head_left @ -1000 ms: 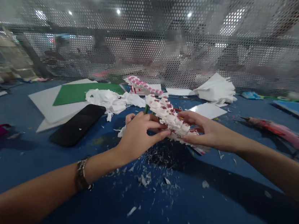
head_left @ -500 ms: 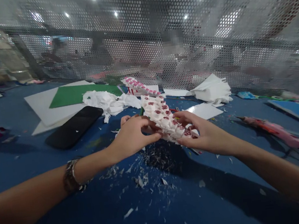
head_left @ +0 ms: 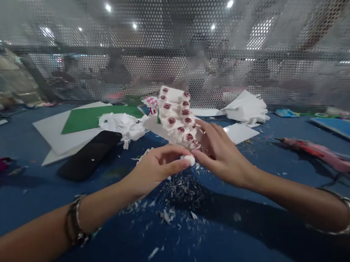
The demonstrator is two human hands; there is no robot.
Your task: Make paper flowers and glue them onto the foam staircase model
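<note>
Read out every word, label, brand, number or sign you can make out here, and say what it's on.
There is no readable text in this view.
White red-spotted piece in the right hand: spots, no lettering visible.
Black phone: no lettering visible.
Pink corded tool: too blurred to read any marking.

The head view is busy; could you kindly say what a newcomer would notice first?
Likely the ruffled white strip dotted maroon, tilted up centrally in the right hand. Then the black smartphone to the left and pink corded tool to the right, on the blue table.
</note>
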